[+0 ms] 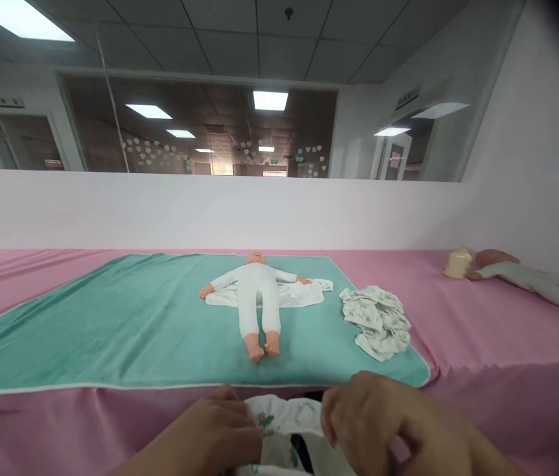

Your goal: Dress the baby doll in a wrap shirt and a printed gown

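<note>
Both my hands are at the bottom edge, close to me, closed on a small white printed garment (286,423). My left hand (214,430) pinches its left side and my right hand (383,423) grips its right side. Farther away, a baby doll (258,297) in a white one-piece lies on its back, arms spread, on a white cloth (303,295) laid over a teal mat (120,324). A crumpled white patterned cloth (377,319) lies on the mat's right part.
The mat lies on a long pink-covered surface (497,337). A second doll (532,279) lies at the far right beside a pale cream bottle (458,263). A low white wall (210,208) runs behind, with a window above it.
</note>
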